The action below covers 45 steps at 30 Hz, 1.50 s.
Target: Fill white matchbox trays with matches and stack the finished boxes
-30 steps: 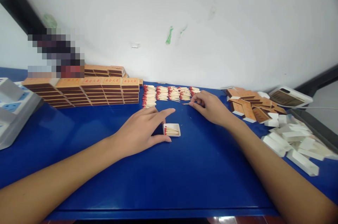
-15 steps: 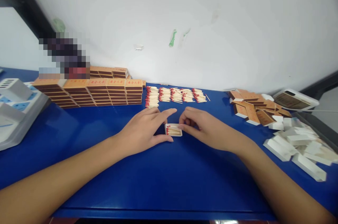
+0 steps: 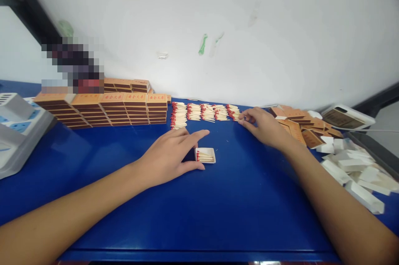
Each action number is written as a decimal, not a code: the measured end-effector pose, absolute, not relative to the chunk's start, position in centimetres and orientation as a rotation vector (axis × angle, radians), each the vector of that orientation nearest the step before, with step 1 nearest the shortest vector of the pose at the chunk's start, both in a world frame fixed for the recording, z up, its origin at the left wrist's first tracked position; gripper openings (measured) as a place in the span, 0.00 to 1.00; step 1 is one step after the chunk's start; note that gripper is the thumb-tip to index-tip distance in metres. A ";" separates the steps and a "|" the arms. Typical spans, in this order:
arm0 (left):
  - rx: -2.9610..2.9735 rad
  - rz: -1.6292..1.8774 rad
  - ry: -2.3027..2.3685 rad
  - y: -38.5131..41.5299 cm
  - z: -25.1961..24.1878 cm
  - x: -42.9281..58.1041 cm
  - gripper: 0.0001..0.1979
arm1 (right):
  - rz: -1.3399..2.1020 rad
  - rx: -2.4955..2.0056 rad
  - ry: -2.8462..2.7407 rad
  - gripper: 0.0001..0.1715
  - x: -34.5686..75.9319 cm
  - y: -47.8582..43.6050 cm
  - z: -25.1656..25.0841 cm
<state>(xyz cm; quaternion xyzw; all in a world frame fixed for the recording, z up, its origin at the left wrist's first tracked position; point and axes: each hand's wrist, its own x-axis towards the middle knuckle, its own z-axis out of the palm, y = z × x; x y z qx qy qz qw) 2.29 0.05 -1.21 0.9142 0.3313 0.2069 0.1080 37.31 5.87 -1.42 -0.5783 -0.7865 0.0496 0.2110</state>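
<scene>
A small white matchbox tray lies on the blue table, partly filled with red-headed matches. Around its left end is my left hand, thumb and forefinger spread apart, one on the near side and one on the far side. Another of its fingers appears to touch the tray's far left corner. My right hand is farther back, its thumb and fingertips pinched together at the right end of the rightmost match pile. What lies between those fingertips is too small to make out clearly.
Several more match piles line the back by the wall. Stacked matchboxes stand left, near a white-and-blue plastic rack. At right lie loose matchbox sleeves, white trays and a phone-like item.
My right hand has left the tray's right end and moved back and right to the rightmost match pile. My left hand stays beside the tray. Fewer match heads show along the tray's far side.
</scene>
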 end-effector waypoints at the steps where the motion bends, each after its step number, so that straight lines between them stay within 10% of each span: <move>1: 2.691 0.609 0.977 0.1 -1.2 2.3 0.39 | 0.146 -1.629 -2.182 0.14 37.7 6.1 -1.6; 18: 2.686 0.585 1.004 0.1 -1.2 2.4 0.41 | 0.685 -1.382 -2.303 0.13 29.2 -0.5 1.4; 45: 2.693 0.615 0.988 0.2 -1.3 2.3 0.41 | 0.614 -1.257 -2.316 0.07 26.9 -1.9 1.3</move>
